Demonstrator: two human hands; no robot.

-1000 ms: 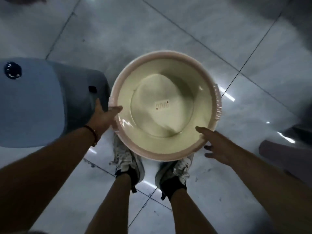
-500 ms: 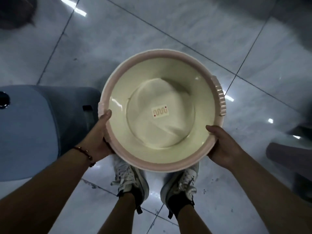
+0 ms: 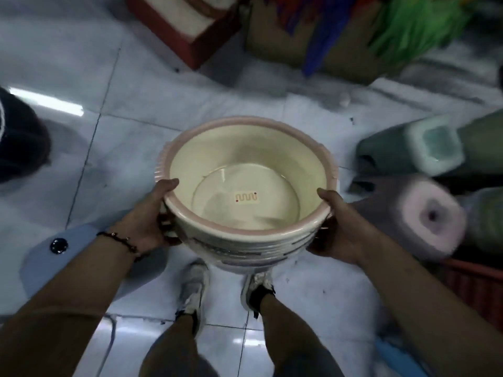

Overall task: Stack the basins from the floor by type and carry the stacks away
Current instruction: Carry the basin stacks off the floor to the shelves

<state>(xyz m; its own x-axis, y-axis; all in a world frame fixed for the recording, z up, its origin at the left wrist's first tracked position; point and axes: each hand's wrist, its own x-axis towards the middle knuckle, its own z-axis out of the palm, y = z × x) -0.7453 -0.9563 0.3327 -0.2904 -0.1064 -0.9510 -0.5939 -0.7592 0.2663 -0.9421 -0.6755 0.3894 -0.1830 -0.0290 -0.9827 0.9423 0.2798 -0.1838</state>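
Both your hands grip basin stack: left hand [image 3: 148, 221], right hand [image 3: 343, 231] curled round cream basins [image 3: 246, 170], apparently above shoes [image 3: 257, 291].

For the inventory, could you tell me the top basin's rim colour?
Pale pink rim around a cream inside, in the head view.

A storeroom or shop: plastic bins [image 3: 424, 148], boxes [image 3: 187, 28] and brooms [image 3: 408, 25] crowd the tiled floor [image 3: 89, 85].
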